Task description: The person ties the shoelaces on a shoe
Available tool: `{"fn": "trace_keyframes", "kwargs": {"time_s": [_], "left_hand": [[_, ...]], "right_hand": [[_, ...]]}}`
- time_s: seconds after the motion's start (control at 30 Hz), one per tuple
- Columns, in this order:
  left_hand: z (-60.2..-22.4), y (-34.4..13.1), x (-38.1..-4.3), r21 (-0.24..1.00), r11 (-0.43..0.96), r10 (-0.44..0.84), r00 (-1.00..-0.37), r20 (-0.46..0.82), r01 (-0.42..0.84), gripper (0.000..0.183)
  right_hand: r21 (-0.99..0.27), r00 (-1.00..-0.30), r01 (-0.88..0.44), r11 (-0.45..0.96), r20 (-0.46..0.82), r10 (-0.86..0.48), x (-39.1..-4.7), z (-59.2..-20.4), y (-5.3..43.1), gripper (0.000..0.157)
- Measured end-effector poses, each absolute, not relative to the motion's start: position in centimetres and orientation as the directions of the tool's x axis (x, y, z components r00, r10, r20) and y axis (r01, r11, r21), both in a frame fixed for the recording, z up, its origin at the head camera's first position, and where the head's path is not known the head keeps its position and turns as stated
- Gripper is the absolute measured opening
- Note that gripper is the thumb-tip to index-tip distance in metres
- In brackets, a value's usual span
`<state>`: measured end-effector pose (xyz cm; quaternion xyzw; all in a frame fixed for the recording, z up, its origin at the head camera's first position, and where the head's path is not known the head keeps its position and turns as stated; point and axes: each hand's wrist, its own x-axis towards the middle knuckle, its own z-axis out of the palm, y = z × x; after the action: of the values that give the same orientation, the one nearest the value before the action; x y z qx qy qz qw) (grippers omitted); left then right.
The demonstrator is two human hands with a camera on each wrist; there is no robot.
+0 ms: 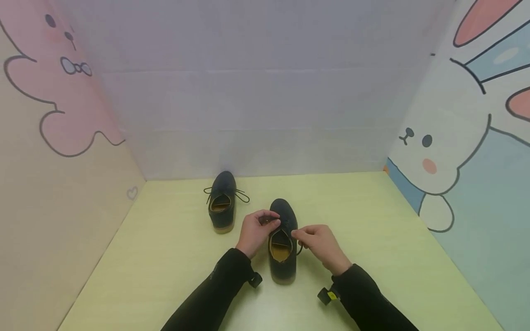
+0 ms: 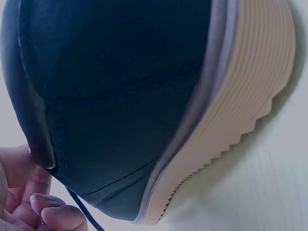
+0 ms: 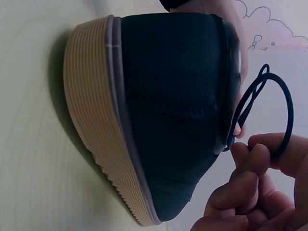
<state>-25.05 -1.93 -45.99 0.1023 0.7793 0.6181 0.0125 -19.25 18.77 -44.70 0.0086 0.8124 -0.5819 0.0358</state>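
Observation:
A dark blue lace-up shoe [image 1: 284,271] with a ribbed tan sole [image 3: 91,86] stands upright, toe pointing away from me. At its lacing, my left hand [image 1: 255,231] bends thumb and fingers together from the left, pinching the shoelace. From the other side my right hand [image 1: 320,242] pinches the dark shoelace [image 3: 290,113] between thumb and index finger. The lace arcs up in a loop above that hand in the right wrist view. In the left wrist view, the left fingertips [image 2: 62,217] are curled close by the shoe's opening, a strand of lace beside them.
A matching shoe [image 1: 221,218] stands farther back on the left, its lace loops spread to both sides. The pale yellow tabletop [image 1: 165,276] is bordered by a white back wall [image 1: 265,101] and side panels with cartoon animals [image 1: 447,174].

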Motion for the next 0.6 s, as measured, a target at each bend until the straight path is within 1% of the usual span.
{"fn": "trace_keyframes", "kwargs": {"time_s": [0.33,0.6], "left_hand": [[-45.93,-2.04,-25.18,0.975,0.19,0.189,-0.979,0.079,0.115,0.012],[-45.89,-2.23,-25.14,0.968,0.217,0.198,-0.977,0.085,0.128,0.01]], "right_hand": [[-0.943,-0.996,0.067,0.326,-0.082,-0.033,-19.58,-44.88,18.61,0.028],[-0.945,-0.995,0.083,0.317,-0.096,-0.026,-19.69,-44.87,18.36,0.026]]}}
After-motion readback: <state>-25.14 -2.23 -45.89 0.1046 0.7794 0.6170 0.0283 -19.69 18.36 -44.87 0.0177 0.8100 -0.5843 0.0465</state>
